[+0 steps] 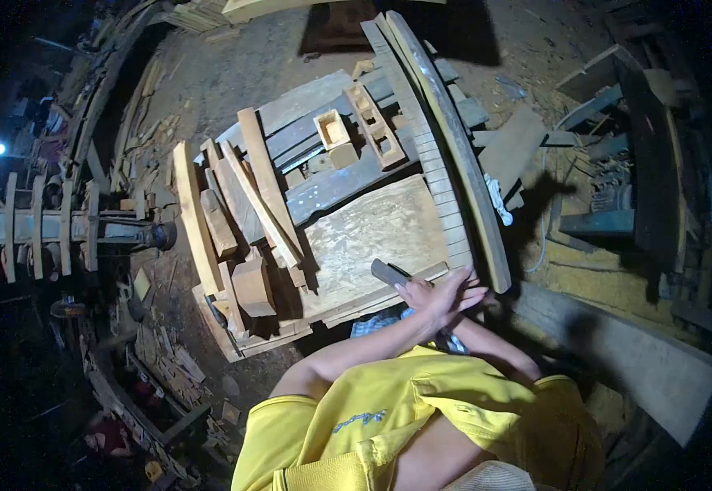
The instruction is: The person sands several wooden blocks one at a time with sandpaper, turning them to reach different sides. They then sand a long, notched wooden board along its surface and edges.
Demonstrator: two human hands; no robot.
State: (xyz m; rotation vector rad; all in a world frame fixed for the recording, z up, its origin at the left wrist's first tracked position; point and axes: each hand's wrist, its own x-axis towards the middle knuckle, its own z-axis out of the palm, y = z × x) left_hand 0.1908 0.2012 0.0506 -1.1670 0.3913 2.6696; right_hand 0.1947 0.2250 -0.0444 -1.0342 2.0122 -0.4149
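Dark flat tool (388,272), perhaps a stone or file, held at near edge of plywood board (376,233); long axis running from hands up-left, far end pointing left and away. Left hand (438,299) laid over right hand (454,327), fingers spread toward right; right hand mostly hidden, grip impossible to tell; which hand holds tool also unclear. Beyond board: stacked planks (315,139), small wooden box (331,128). Right of board: long curved beam (454,139). Left: loose offcuts (241,245).
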